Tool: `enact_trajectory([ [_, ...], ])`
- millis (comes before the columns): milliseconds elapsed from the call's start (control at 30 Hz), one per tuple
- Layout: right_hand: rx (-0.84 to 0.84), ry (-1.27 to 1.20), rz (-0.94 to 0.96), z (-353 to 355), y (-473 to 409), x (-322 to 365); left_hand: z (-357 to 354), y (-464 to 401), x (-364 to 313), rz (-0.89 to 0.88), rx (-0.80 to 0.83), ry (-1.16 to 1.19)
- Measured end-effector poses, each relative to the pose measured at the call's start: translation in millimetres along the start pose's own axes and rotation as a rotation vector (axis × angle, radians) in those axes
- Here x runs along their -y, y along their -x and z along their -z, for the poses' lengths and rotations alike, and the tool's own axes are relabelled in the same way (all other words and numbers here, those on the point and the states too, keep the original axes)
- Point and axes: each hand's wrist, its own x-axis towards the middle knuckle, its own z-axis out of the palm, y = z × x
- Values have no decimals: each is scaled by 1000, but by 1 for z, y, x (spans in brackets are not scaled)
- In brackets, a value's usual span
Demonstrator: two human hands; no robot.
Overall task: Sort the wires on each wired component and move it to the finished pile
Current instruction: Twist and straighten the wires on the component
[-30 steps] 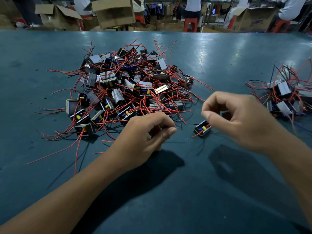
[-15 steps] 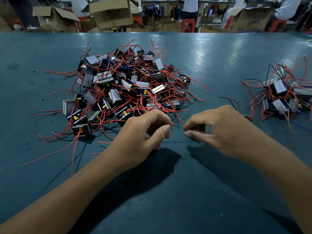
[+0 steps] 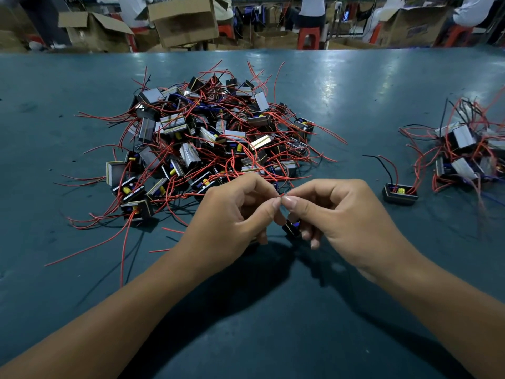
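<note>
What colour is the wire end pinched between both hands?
Red. The wire end shows best in the head view, between the left hand and right hand.

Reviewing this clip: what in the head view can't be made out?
- Component under the hands: mostly hidden by the left hand and right hand; only a corner shows.
- Pinched wire: just a red tip shows between the fingertips; its run is hidden.
- Finished pile: cut off by the right edge.
- Big pile: tangled; count unreadable.
</note>
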Motion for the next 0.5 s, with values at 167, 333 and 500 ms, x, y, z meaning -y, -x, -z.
enact_trajectory([
  [167, -9, -29, 23, 0, -1, 1, -1, -1, 1, 25, -16, 58],
  [333, -27, 30, 64, 2, -2, -2, -1, -1, 1, 23, -17, 61],
  [500, -63, -25, 60, -1, -1, -5, -1, -1, 1, 34, -20, 75],
])
